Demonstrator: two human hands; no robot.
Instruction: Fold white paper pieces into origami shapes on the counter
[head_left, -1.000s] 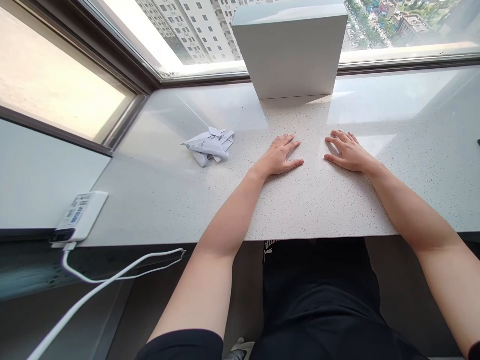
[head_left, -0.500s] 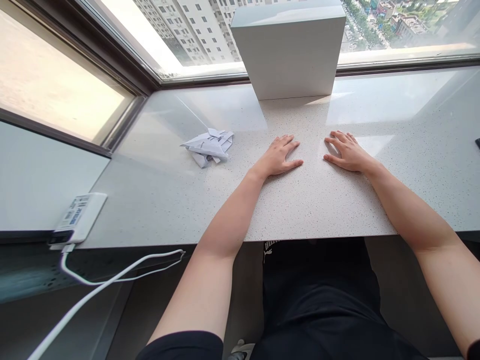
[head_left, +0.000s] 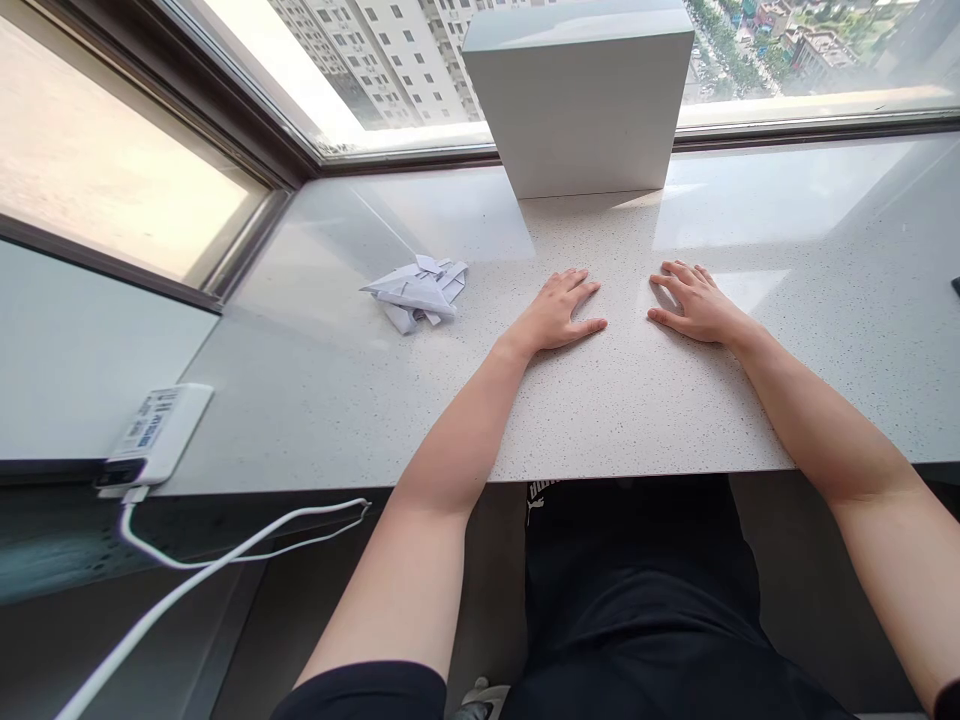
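My left hand (head_left: 561, 310) lies palm down on the speckled white countertop (head_left: 600, 410), fingers spread, holding nothing. To its right, a short gap away, my right hand (head_left: 694, 303) rests the same way, open with the thumb apart from the fingers. Left of my left hand sits a small heap of folded white paper (head_left: 420, 292), creased and pointed at one end; neither hand touches it. Beyond both hands a plain white box-like block (head_left: 592, 120) stands upright at the window.
A white power bank (head_left: 159, 432) with a printed label sits at the counter's left front edge. A white cable (head_left: 225, 562) runs from it below the counter. Brown window frames (head_left: 300, 160) border the back and left. A small dark object (head_left: 955, 287) shows at the right edge.
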